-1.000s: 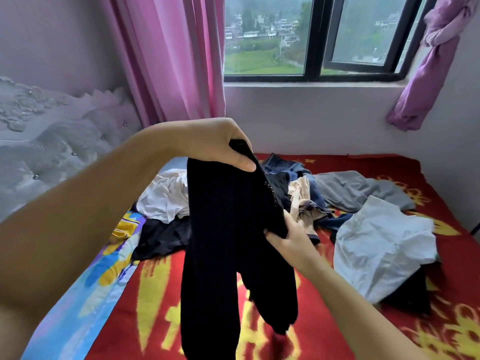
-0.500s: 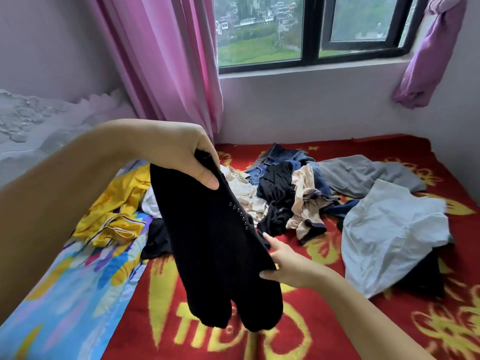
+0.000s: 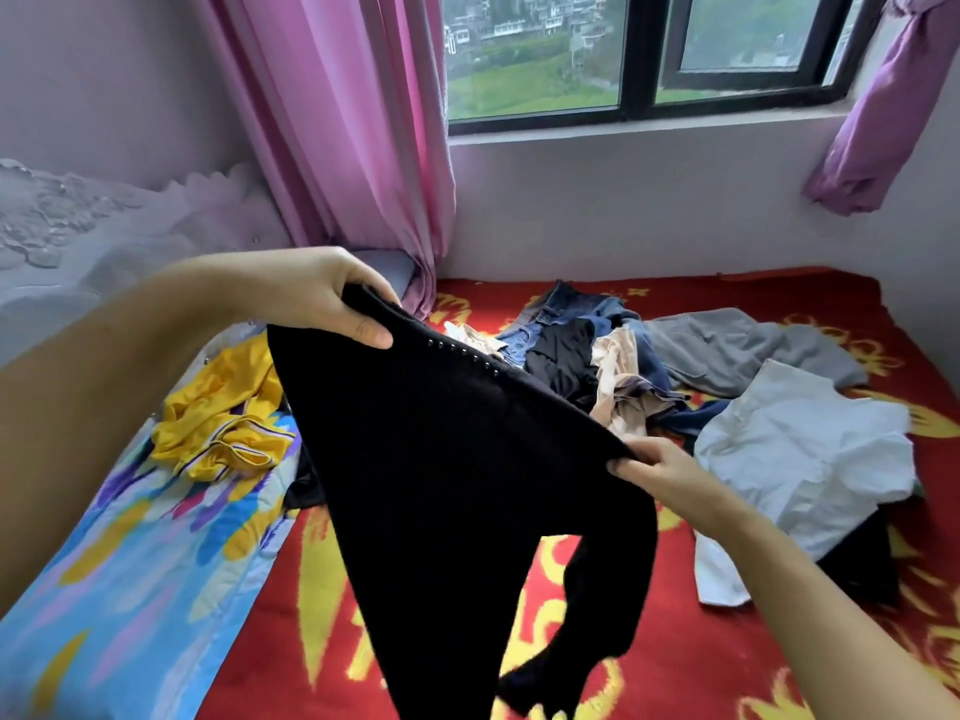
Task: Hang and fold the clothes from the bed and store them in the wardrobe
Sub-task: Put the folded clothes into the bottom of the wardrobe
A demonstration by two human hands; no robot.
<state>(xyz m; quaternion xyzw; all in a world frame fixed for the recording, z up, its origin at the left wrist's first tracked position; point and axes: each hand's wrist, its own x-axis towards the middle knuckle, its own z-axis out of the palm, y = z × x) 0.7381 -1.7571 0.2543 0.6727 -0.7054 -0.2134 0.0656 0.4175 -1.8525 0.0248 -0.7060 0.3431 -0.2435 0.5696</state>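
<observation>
A black knit garment [image 3: 457,475] with a row of small studs along its top edge hangs spread above the bed. My left hand [image 3: 322,298] pinches its upper left corner. My right hand [image 3: 654,467] grips its lower right corner. A sleeve dangles down at the bottom. Behind it on the red and yellow blanket [image 3: 701,662] lies a pile of clothes: a yellow garment [image 3: 218,413], dark blue jeans [image 3: 566,317], a beige piece [image 3: 618,387], a grey garment [image 3: 743,350] and a pale blue-white shirt [image 3: 810,449].
A blue floral quilt [image 3: 119,579] covers the bed's left side. The padded grey headboard [image 3: 78,241] stands at far left. Pink curtains [image 3: 353,137] and a purple curtain [image 3: 893,101] frame the window [image 3: 644,49] on the far wall.
My hands have drawn apart, stretching the black garment's top edge out wide and slanted. The view has tilted down, showing more of the bed and the yellow garment.
</observation>
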